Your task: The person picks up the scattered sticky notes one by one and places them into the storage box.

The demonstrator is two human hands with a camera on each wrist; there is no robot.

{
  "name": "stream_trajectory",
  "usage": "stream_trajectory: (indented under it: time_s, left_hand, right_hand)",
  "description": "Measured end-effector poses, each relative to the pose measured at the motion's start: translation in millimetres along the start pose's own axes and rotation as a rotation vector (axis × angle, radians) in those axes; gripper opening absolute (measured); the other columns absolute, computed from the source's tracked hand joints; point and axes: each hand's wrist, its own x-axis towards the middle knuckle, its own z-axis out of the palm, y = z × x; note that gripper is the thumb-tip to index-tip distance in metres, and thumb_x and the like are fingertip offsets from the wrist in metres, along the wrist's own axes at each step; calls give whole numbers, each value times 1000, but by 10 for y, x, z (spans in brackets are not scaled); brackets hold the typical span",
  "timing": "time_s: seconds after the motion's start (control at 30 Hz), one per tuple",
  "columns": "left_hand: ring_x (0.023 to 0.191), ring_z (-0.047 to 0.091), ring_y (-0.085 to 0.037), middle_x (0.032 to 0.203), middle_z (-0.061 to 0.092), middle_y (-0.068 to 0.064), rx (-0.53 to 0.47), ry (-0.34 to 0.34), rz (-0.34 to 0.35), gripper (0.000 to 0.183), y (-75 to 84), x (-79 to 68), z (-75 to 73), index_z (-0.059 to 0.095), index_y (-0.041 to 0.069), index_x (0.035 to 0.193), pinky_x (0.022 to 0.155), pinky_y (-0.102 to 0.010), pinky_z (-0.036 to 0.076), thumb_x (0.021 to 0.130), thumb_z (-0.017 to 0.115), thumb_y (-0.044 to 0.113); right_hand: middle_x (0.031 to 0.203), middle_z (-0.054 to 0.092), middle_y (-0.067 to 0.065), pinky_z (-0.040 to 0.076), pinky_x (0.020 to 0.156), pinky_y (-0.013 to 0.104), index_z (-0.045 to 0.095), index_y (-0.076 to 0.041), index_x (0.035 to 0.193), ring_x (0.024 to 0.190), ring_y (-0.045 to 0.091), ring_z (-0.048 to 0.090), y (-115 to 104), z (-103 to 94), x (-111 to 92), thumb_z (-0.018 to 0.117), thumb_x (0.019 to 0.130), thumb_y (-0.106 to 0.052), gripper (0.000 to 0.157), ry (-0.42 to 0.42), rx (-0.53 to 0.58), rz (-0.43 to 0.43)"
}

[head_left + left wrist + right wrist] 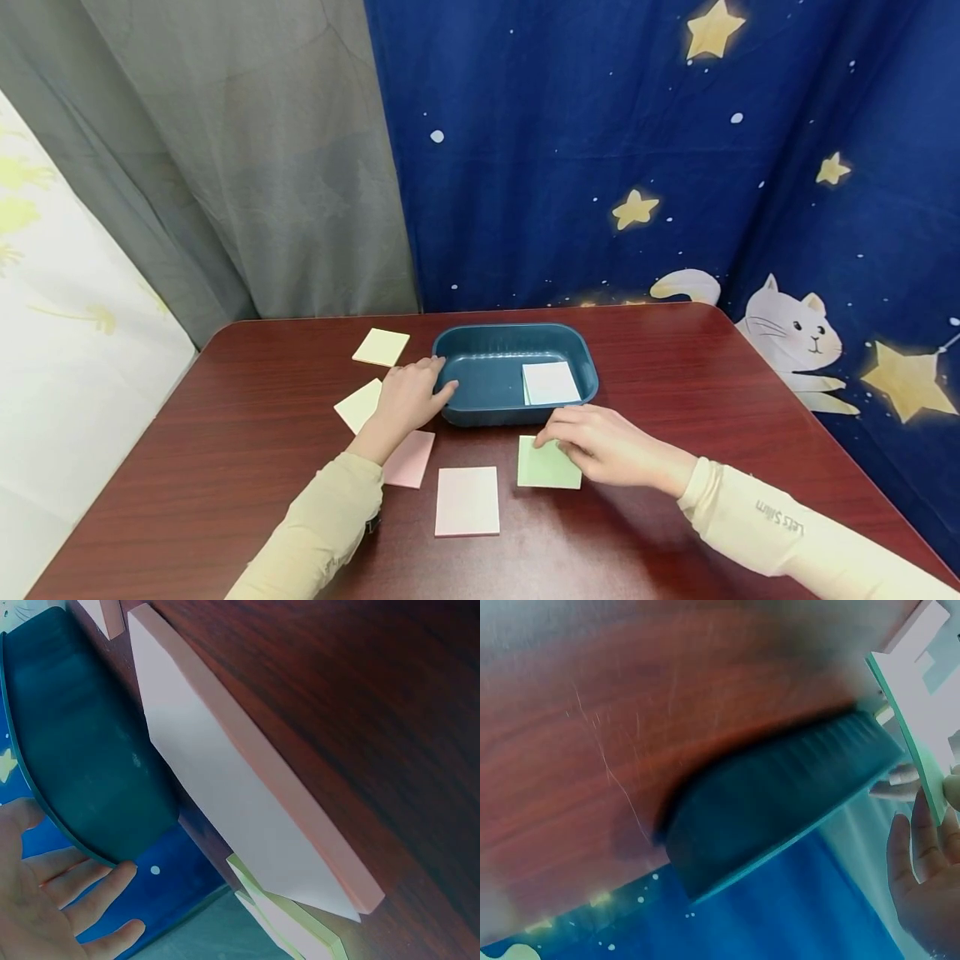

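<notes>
My right hand (611, 446) pinches a light green sticky note pad (546, 469) between thumb and fingers, just in front of a dark teal plastic bin (495, 416). In the right wrist view the pad (909, 727) is tilted up off the table. My left hand (408, 396) rests at the bin's left end, its thumb over the rim and the other fingers fairly straight and spread. Inside the bin, toward the right, lies a white-looking pad (553, 383) with a pale green one partly showing under it.
Near the left forearm lie a pink pad (410, 461), partly covered by the wrist, and a pale yellow pad (357, 406). Another yellow pad (381, 347) is farther back. A pale pink pad (467, 502) sits front centre on the reddish-brown table (247, 433). Curtains (525, 167) hang behind.
</notes>
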Motion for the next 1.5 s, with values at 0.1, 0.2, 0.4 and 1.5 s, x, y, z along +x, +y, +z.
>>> stream_trajectory:
  time_s: [0.1,0.2,0.4,1.5]
  left_hand:
    - [90,58,-28,110,58,-14,0,-2,-2,49,-4,2,2,56,1,117,76,-44,43,85,53,38]
    - [91,58,-28,110,58,-14,-4,-7,-4,49,-4,-1,-1,56,1,117,77,-44,43,85,53,38]
    - [91,58,-27,110,58,-14,-3,-2,2,49,-4,0,1,56,1,117,76,-45,43,85,53,38]
    - [89,58,-28,110,58,-13,-2,-4,-2,49,-14,2,21,55,2,118,76,-44,43,85,53,38]
  right_hand:
    - [85,53,-11,37,62,17,62,-18,97,73,3,45,16,-46,37,51,77,4,32,17,-8,-1]
    - [80,51,-11,36,60,17,62,-18,96,69,3,43,30,-81,71,50,77,4,32,30,-16,-6]
    - [82,53,-10,35,58,16,62,-18,96,71,4,44,50,-148,127,50,77,3,31,46,-19,-7]
    - [92,57,-9,41,63,24,62,-16,97,80,6,49,216,-479,373,52,78,2,28,111,-42,93]
